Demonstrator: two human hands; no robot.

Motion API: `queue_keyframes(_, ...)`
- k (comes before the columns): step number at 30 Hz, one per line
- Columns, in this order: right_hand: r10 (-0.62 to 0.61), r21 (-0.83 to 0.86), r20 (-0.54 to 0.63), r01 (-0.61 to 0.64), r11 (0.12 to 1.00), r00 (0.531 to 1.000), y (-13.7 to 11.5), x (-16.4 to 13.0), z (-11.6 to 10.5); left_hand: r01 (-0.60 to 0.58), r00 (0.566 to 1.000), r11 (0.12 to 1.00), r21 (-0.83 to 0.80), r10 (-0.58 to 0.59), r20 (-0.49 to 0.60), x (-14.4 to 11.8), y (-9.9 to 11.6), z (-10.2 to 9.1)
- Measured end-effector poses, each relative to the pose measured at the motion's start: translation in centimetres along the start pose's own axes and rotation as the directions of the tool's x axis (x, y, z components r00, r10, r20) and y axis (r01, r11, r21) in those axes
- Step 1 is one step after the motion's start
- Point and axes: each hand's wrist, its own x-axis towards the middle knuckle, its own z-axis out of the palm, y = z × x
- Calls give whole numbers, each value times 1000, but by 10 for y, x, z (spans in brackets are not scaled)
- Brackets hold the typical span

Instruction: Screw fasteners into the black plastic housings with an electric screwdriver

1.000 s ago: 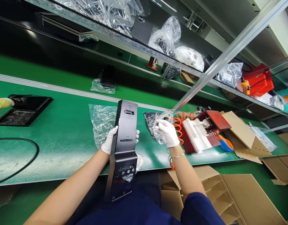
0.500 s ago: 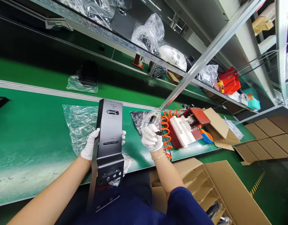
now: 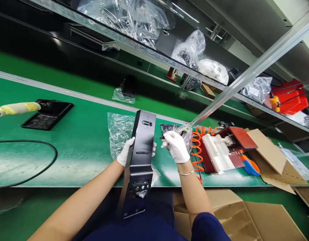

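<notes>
In my gloved left hand (image 3: 125, 152) is a long black bent metal panel (image 3: 142, 142) with slots and round holes. The thumb lies along its left edge and the fingertips show past its right edge. To the right of the panel, my gloved right hand (image 3: 176, 147) pinches a small black piece (image 3: 162, 137), apart from the panel; its exact kind is too small to make out. A clear plastic bag (image 3: 119, 132) lies on the bench behind the panel. Behind my right hand is a bag of small dark parts (image 3: 169, 127), partly covered.
An orange coiled hose (image 3: 196, 150) runs beside a red and white fixture (image 3: 217, 152) on the right. A black stand with a wrapped handle (image 3: 47, 113) and a black cable (image 3: 55, 154) lie left. Cardboard boxes (image 3: 267, 214) stand below, and a loaded shelf (image 3: 144, 50) runs above.
The view has turned left, bringing the wrapped-handle stand and cable into sight. My right hand, with the small black piece, has come closer to the panel and turned toward it.
</notes>
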Motion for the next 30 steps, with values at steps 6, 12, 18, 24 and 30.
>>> queue_keyframes(6,-77,-154,-108,60,986,991,-1,22,15,10,999,1000,-6,-9,31,0,-1,-5)
queue_keyframes(12,-221,-255,-177,172,952,959,3,57,31,21,999,999,-35,-20,36,1,-4,-8)
queue_keyframes(18,-209,-270,-193,152,951,959,12,78,45,-8,1000,999,-40,7,-25,2,-5,-4)
queue_keyframes(24,-209,-306,-216,137,942,954,15,86,49,-19,997,1000,-24,17,-79,3,-5,4)
queue_keyframes(30,-221,-298,-273,136,945,937,18,89,54,15,998,999,-37,-18,-61,2,-7,-1)
